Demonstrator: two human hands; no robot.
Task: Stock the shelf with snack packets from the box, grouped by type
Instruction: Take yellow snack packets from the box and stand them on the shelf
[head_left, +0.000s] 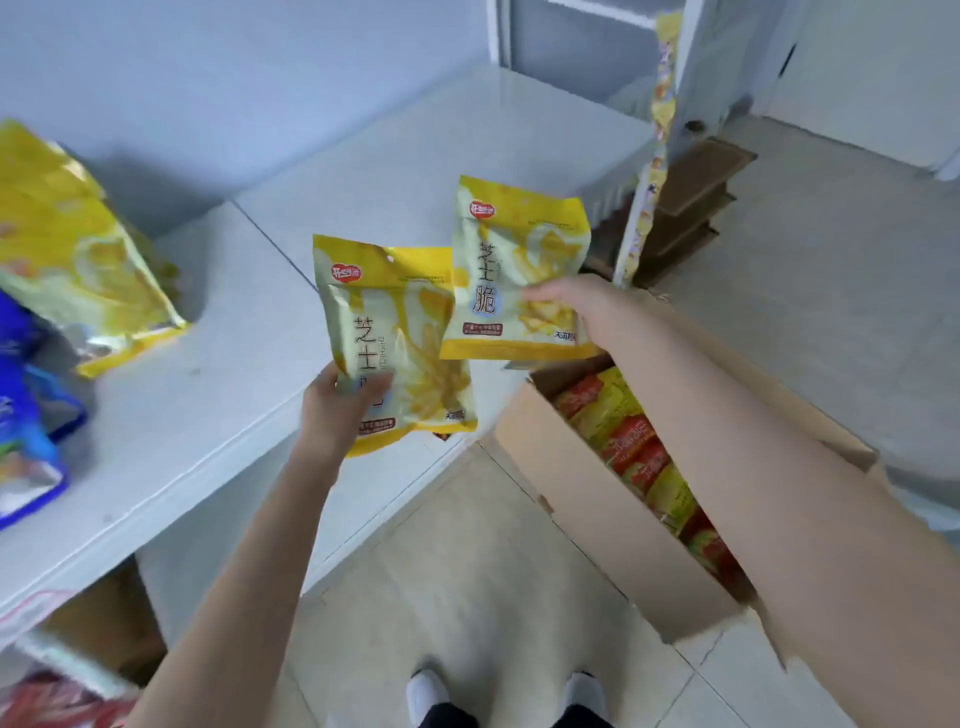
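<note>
The left hand (337, 410) grips the left packet (400, 332) by its lower left corner, thumb across the front and fingers behind. This yellow snack bag is held upright above the front edge of the white shelf (218, 395). The right hand (571, 306) pinches the right packet (511, 270), a matching yellow bag, at its lower right side. That bag is held slightly higher and further back, tilted a little. Its left edge overlaps the upper right corner of the left packet.

Below the right forearm, the open cardboard box (587, 499) stands on the tiled floor (467, 545), close to the shelf's corner. Red-and-yellow packets (639, 441) fill it in a row on edge.

At the left end of the shelf, a blurred stack of yellow bags (78, 249) leans against the wall. Blue bags (26, 415) lie just in front of them at the picture's edge. A strip of small yellow sachets (662, 104) hangs down at the far right end of the shelf, and brown cardboard pieces (696, 192) are stacked beside it. White shoes (428, 696) show at the bottom.
</note>
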